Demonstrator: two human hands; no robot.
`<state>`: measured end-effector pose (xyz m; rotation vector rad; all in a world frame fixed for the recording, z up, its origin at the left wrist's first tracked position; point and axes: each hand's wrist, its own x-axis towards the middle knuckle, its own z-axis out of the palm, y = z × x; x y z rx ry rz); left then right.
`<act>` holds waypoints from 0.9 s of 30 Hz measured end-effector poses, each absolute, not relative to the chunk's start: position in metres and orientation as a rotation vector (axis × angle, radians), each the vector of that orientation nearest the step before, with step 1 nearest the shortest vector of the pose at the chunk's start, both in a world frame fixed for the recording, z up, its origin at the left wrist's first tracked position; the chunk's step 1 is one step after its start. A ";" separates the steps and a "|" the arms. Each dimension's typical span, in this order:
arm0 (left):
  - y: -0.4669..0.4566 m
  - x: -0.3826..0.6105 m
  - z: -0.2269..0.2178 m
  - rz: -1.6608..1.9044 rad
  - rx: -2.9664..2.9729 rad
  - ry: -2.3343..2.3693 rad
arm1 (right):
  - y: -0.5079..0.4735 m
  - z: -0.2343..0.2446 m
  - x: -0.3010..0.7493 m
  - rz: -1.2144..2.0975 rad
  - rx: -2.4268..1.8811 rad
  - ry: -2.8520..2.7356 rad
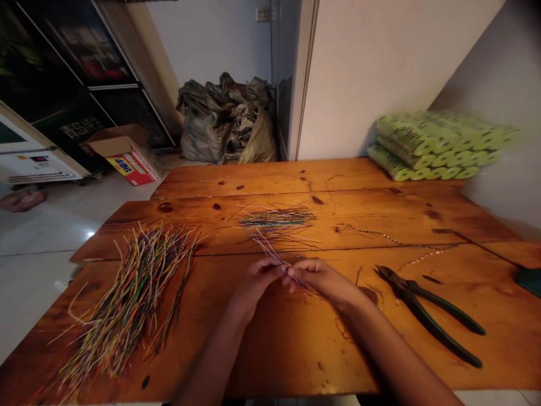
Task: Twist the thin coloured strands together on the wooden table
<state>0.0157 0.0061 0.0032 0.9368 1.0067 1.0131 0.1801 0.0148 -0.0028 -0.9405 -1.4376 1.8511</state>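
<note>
My left hand [258, 280] and my right hand [322, 278] meet fingertip to fingertip over the middle of the wooden table [296, 338]. Both are closed in a pinch on a small bunch of thin wires [266, 247] that fans up and away from my fingers. A small pile of coloured wires [276, 217] lies just beyond my hands. A large heap of long coloured wires [131, 287] spreads over the table's left part.
Dark-handled pliers [426, 313] lie to the right of my right hand. A thin twisted cord [393, 241] runs across the right side. Green rolls [435, 145] are stacked at the far right against the wall. A cardboard box [127, 152] and crumpled bags [228, 121] sit on the floor behind.
</note>
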 end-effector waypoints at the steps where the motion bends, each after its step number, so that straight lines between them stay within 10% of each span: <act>1: 0.006 0.015 0.004 1.008 0.934 0.990 | 0.011 -0.004 0.177 1.905 -0.946 -1.345; 9: 0.003 0.017 0.004 1.124 0.953 0.983 | -0.004 -0.001 0.173 1.815 -1.044 -1.305; 19: 0.013 0.010 0.001 1.434 0.760 0.973 | -0.008 0.009 0.297 0.010 -1.855 -1.826; 27: 0.012 0.016 -0.003 1.366 0.802 0.995 | -0.067 0.003 0.302 -0.052 -2.016 -2.134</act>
